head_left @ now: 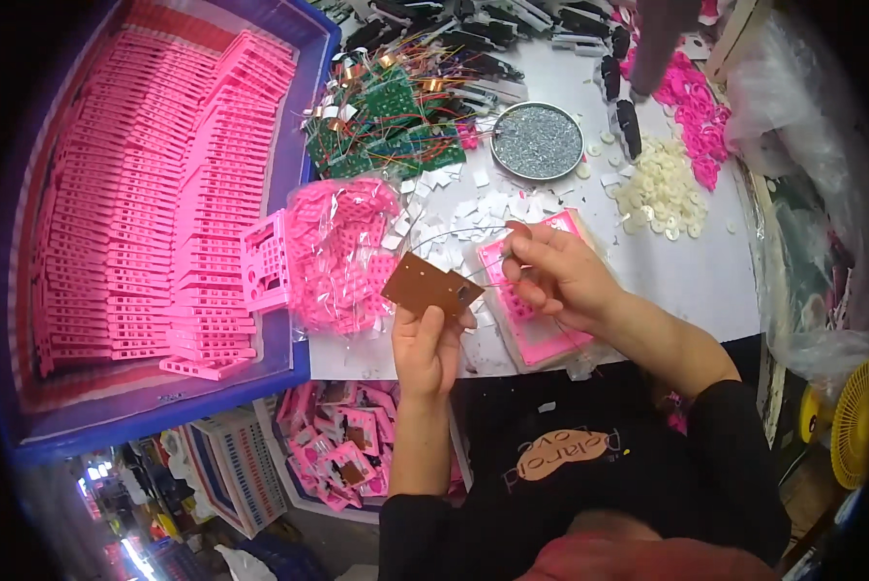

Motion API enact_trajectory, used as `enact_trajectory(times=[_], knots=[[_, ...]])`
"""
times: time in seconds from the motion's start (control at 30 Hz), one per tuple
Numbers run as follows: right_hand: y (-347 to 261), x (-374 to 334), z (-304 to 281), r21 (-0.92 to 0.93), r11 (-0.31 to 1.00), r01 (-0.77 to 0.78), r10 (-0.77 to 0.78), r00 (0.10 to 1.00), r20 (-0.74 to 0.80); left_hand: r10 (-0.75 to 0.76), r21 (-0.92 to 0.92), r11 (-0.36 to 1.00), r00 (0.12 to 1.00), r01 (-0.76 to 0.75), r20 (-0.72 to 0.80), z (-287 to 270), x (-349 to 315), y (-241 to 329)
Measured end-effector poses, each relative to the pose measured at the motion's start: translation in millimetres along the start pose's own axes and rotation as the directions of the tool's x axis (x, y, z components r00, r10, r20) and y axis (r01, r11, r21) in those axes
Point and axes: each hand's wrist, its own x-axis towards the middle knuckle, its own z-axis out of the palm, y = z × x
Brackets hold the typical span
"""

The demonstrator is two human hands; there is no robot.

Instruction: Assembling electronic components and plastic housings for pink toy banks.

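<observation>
My left hand grips a brown circuit board by its near edge, thumb on top. Thin wires run from the board toward my right hand. The right thumb and index finger are pinched together on wires, while its other fingers curl loosely. Beneath that hand lies a pink plastic casing, partly covered by the fingers, on the white tabletop. Left of the board sits a clear bag of pink keypad parts.
A blue crate holds rows of pink casings. Behind lie wired green circuit boards, small white pieces, a round tin of metal bits, cream discs and pink pieces. A lower bin has pink assemblies.
</observation>
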Motion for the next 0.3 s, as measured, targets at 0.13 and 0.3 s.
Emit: enact_trajectory(times=[0.13, 0.3], knots=[[8, 12, -17, -0.073, 0.997, 0.026, -0.025, 1.000, 0.005, 0.040, -0.008, 0.999, 0.995, -0.040, 0.087, -1, -1, -8], [22, 27, -19, -0.275, 0.948, -0.159, 0.202, 0.970, 0.135, 0.036, 0.014, 0.999, 0.961, -0.042, 0.275, 9, 0, -5]])
